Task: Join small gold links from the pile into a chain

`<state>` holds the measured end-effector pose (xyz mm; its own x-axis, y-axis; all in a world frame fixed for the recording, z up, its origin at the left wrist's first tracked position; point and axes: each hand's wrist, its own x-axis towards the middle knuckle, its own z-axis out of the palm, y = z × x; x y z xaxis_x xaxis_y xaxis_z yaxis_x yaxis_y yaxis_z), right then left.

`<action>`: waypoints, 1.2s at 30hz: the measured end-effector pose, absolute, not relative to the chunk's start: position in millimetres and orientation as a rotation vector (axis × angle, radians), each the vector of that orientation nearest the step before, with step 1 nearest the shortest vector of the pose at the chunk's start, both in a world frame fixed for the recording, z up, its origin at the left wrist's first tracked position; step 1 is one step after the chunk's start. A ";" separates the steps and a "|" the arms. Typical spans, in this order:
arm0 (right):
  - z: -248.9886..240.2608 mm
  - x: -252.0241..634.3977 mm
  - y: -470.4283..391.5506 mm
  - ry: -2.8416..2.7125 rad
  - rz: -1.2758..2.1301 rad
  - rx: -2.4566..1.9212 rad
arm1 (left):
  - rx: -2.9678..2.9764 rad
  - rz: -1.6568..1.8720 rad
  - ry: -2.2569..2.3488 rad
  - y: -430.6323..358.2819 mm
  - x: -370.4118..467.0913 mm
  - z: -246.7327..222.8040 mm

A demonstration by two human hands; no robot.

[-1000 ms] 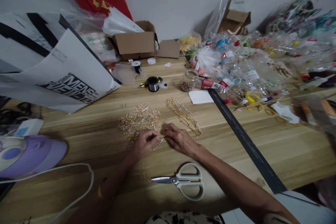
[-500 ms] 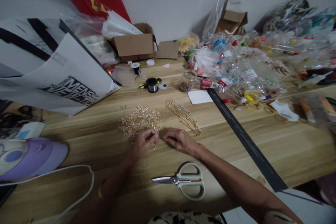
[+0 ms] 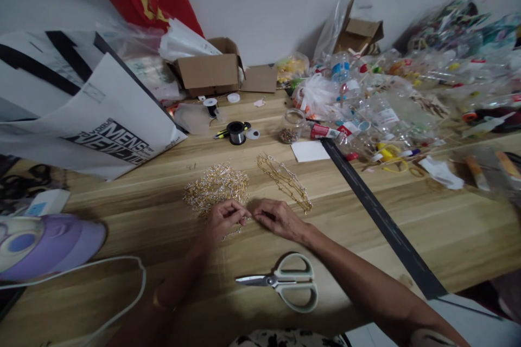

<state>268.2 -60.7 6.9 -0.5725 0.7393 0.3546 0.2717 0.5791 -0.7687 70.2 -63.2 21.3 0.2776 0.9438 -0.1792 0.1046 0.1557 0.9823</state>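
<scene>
Cardboard box (image 3: 208, 71), one, open, white plastic packet (image 3: 186, 40) in it. Black spool (image 3: 211, 108), one. Beaded-chain heap (image 3: 215, 187), one. Left hand (image 3: 227, 217), at heap's near edge: thumb and fingers pinched on one beaded strand (image 3: 233, 233); strand's long axis slants from fingertips down-left, loose end toward wearer. Silver wire spool (image 3: 236, 133), one. Right hand (image 3: 277, 219), just beside left: fingertips drawn together; cannot tell whether anything is between them. Scissors (image 3: 272, 280), one pair, blades pointing left. Clear jar (image 3: 294, 113), one, small mixed beads (image 3: 288, 135) at bottom.
</scene>
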 end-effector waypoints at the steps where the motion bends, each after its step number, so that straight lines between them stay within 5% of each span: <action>1: 6.3 268.2 -60.6 -2.133 0.871 -0.802 | 1.248 0.840 1.121 -63.2 69.9 20.4; 36: -3.0 267.7 -65.1 -2.187 0.661 -0.791 | 1.330 0.689 1.107 -66.2 75.3 12.7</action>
